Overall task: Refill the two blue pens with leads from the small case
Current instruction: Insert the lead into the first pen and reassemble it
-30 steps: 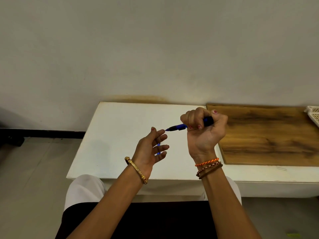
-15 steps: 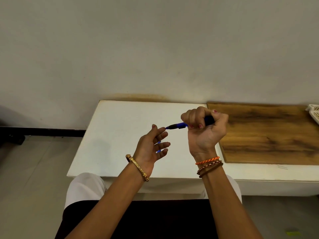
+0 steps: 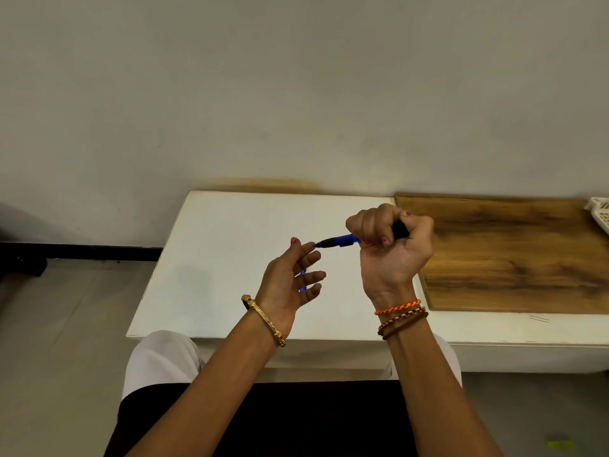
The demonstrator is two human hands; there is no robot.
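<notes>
My right hand (image 3: 389, 245) grips a blue pen (image 3: 339, 241) in a fist above the white table (image 3: 230, 258). The pen lies level, its dark tip pointing left, its black rear end sticking out under my thumb. My left hand (image 3: 290, 278) is raised beside it, and its index fingertip touches the pen's tip. A small blue piece (image 3: 302, 280) shows between my left fingers, which are loosely bent around it. I see neither the second pen nor the small case.
A brown wooden board (image 3: 514, 255) lies on the table's right half. A white lattice basket (image 3: 601, 214) pokes in at the right edge. A plain wall rises right behind the table. My lap sits below the table's front edge.
The hands keep the same pose. My left hand has edged slightly closer to the pen's tip, and the view has shifted a little.
</notes>
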